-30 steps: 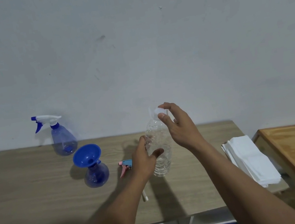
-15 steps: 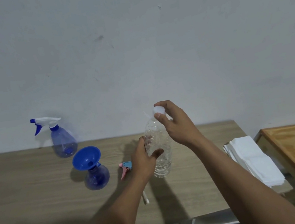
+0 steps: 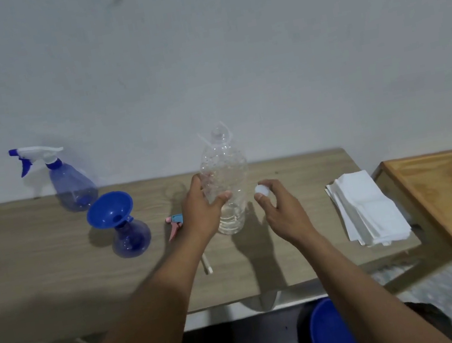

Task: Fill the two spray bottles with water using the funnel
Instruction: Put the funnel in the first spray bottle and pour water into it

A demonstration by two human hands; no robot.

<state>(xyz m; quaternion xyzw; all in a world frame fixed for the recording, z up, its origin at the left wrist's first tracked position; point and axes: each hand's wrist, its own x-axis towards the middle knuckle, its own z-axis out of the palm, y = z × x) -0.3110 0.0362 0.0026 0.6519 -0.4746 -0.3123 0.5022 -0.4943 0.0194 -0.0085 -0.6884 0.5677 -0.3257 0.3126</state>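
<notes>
Two blue spray bottles stand here: a far spray bottle [image 3: 73, 188] and a near spray bottle [image 3: 131, 238]. One funnel [image 3: 108, 210], one water bottle [image 3: 226, 165], one white cap [image 3: 260, 189], one loose trigger head [image 3: 175, 223], one tissue stack [image 3: 365, 207]. Two hands: left hand [image 3: 203, 214], right hand [image 3: 282, 209].

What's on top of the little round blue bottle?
A blue funnel sits tilted in the spray bottle, its bowl open. The funnel's spout is hidden inside the bottle's neck.

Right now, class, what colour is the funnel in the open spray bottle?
The funnel is bright blue; the head view shows it best.
</notes>
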